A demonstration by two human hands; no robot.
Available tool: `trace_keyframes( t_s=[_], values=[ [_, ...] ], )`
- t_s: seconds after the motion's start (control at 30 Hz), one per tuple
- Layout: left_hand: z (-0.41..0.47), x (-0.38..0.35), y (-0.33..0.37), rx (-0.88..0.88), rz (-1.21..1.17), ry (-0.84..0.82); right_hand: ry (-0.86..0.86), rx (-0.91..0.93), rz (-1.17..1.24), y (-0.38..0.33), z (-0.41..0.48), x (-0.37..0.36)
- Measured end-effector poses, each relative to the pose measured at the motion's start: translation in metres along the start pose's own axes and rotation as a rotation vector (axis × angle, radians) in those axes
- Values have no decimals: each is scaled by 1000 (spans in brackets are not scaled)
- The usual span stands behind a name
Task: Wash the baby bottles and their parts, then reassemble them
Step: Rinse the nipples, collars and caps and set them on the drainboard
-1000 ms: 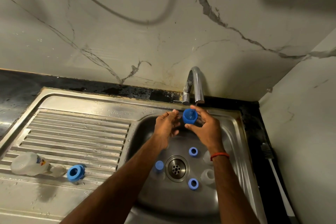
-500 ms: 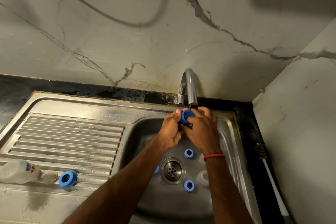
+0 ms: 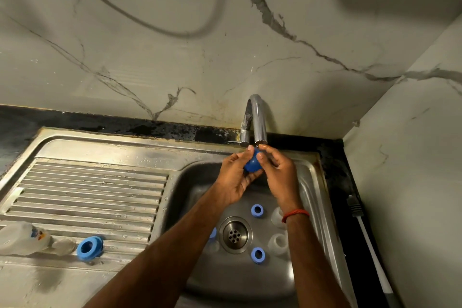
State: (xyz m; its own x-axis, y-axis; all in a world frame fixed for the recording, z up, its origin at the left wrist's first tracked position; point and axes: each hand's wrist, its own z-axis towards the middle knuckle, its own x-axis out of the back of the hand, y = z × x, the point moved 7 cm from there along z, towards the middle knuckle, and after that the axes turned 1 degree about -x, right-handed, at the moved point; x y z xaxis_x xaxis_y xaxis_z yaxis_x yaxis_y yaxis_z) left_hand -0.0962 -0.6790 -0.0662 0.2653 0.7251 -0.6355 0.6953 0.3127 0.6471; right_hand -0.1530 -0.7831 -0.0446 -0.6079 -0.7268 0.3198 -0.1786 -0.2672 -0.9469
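Rising behind everything, a veined marble wall [image 3: 175, 57] backs the black bench [image 3: 75, 119] and its steel sink [image 3: 313, 182] with ribbed drainboard [image 3: 87, 195]. Under the tap [image 3: 257, 117], over the basin, the left hand [image 3: 235, 177] and right hand [image 3: 281, 174] both pinch a blue cap [image 3: 251, 165].
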Motion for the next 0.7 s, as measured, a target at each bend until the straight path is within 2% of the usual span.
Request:
trace_keyframes(
  t_s=[0.1,0.27,0.4,0.47,0.57,0.6,0.7],
  values=[
    [-3,4,-4,0,61,54,1,-64,62,7,-2,-7],
    [-6,-4,-9,35,246,-10,98,-78,43,12,2,-11],
    [-7,-2,-7,48,-42,43,196,-127,68,15,4,-8],
    [-4,6,-8,27,-103,138,128,-50,5,10,6,-10],
    [0,19,-6,-6,-83,321,-176,85,-196,4,0,-32],
    [0,20,-5,-7,-64,341,-235,102,-245,6,-1,-36],
    [3,20,-5,10,-11,292,-253,92,-262,9,2,-32]
  ],
)
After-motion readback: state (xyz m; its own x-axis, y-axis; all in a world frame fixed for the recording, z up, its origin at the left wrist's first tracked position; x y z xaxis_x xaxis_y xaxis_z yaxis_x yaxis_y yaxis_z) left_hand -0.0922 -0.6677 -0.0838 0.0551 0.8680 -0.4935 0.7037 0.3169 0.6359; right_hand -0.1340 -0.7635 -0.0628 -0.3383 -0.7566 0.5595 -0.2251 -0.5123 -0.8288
